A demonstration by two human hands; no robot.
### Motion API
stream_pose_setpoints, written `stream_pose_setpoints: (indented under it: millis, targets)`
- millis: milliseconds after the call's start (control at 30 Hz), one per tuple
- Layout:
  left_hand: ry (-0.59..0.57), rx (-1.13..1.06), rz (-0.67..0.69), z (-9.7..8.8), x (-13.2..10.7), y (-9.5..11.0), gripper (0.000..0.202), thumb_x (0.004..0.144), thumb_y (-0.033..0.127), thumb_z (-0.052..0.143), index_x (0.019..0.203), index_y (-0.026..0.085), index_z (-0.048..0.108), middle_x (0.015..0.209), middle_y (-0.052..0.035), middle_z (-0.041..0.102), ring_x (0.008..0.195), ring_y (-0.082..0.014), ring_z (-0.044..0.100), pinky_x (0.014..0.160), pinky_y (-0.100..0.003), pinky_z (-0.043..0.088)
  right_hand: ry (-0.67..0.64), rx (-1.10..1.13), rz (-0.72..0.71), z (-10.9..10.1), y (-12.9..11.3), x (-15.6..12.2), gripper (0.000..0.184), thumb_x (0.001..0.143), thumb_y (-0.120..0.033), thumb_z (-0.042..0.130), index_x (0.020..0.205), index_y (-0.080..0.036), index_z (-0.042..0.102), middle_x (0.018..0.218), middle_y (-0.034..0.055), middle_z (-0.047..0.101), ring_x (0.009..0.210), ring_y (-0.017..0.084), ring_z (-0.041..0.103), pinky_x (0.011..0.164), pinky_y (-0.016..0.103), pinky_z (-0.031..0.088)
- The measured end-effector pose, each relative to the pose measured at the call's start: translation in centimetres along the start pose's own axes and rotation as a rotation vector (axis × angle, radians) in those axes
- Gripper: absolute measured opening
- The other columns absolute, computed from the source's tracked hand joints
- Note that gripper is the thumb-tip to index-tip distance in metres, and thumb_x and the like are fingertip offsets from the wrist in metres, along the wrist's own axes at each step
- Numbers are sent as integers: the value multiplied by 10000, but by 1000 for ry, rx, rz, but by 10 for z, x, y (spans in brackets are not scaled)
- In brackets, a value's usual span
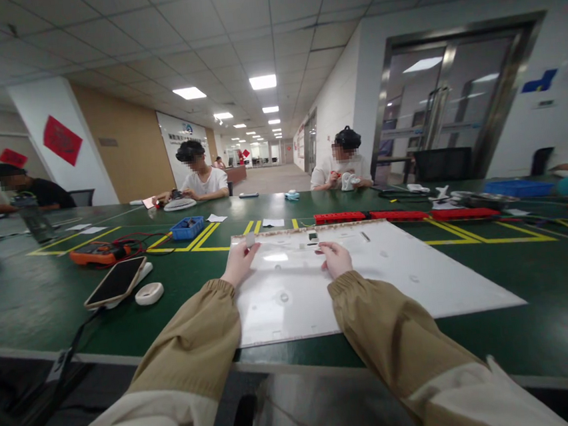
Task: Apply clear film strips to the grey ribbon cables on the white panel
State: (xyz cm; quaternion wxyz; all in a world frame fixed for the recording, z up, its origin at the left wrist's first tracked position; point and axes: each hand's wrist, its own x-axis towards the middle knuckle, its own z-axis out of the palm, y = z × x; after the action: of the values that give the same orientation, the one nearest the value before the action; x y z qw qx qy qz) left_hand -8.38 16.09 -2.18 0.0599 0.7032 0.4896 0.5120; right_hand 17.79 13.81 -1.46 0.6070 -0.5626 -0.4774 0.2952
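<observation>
A large flat white panel [294,316] with small round fittings lies on the green table in front of me. Over its far left corner, my left hand [239,263] pinches a small pale square piece [250,240] between thumb and fingers. My right hand [337,259] is above the panel's middle, fingers closed together toward the left. Whatever is at its fingertips is too small to make out. Just beyond those fingertips, a small dark-and-white part [312,236] sits near the panel's far edge.
Left of the panel are a phone [117,282] on a stand, a white ring [149,293], an orange multimeter [101,252] and a blue bin [188,228]. Red strips [395,216] lie behind the panel. Two people [203,177] sit across the table, others at both sides.
</observation>
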Motion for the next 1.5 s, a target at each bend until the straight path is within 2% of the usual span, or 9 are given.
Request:
stream_pose_setpoints:
  millis: [300, 467, 733, 833, 933, 1067, 1267, 1367, 1500]
  targets:
    - [147, -118, -214, -5, 5, -8, 481, 835, 465, 435, 437, 196, 408, 389, 22, 407, 449, -125, 442, 517, -245, 336, -174, -310, -340, 3, 3, -10, 290, 721, -462, 590, 770, -200, 705, 548, -11, 611, 446, 131, 504, 524, 247, 405]
    - [163, -176, -248, -5, 6, -8, 343, 835, 418, 431, 634, 171, 559, 391, 53, 399, 425, -130, 434, 498, -239, 333, -263, -439, -416, 5, -1, -18, 264, 708, -462, 616, 751, -219, 711, 538, -25, 582, 486, 134, 485, 549, 245, 381]
    - [143, -277, -220, -5, 6, -10, 220, 831, 386, 455, 756, 185, 504, 462, 85, 382, 383, -89, 409, 416, -195, 297, -372, -476, -472, 5, -7, -28, 214, 728, -413, 613, 716, -217, 696, 441, -54, 436, 463, 119, 430, 527, 225, 332]
    - [104, -327, -218, -4, 7, -10, 250, 824, 418, 465, 798, 176, 522, 450, 86, 392, 369, -88, 414, 400, -191, 310, -376, -411, -489, 5, -5, -25, 276, 761, -357, 554, 958, -230, 698, 450, -57, 441, 462, 132, 442, 529, 227, 351]
    - [15, -394, -232, -3, 7, -7, 327, 792, 479, 505, 854, 160, 541, 504, 63, 473, 364, -89, 457, 386, -202, 335, -290, -335, -488, 5, -5, -23, 532, 776, -310, 491, 1302, -230, 510, 482, -66, 473, 453, 140, 444, 533, 231, 375]
    - [-136, -462, -246, -2, 6, -1, 410, 751, 502, 579, 936, 136, 562, 591, -2, 590, 411, -113, 545, 398, -215, 369, -62, -162, -444, 6, -8, -22, 691, 756, -320, 487, 1410, -164, 326, 576, -52, 563, 463, 130, 467, 533, 234, 399]
    - [-196, -479, -247, -5, 3, 3, 415, 744, 456, 629, 983, 124, 560, 559, -4, 594, 432, -121, 563, 411, -205, 380, -93, 31, -205, 4, -12, -16, 441, 682, -358, 527, 1049, -118, 575, 494, -52, 535, 372, 104, 428, 407, 215, 355]
    - [-171, -485, -238, -5, 3, 1, 438, 732, 423, 648, 1032, 124, 538, 603, 18, 578, 444, -104, 562, 438, -200, 416, -130, 6, -195, 2, -13, -16, 260, 677, -364, 539, 799, -139, 587, 457, -41, 517, 374, 94, 434, 399, 199, 343]
    - [-169, -495, -216, -4, 4, -2, 441, 716, 391, 649, 1047, 122, 538, 773, -21, 631, 433, -70, 540, 455, -210, 458, -144, -22, -223, 0, -11, -16, 248, 698, -386, 551, 770, -151, 584, 455, -40, 526, 362, 92, 452, 390, 192, 343]
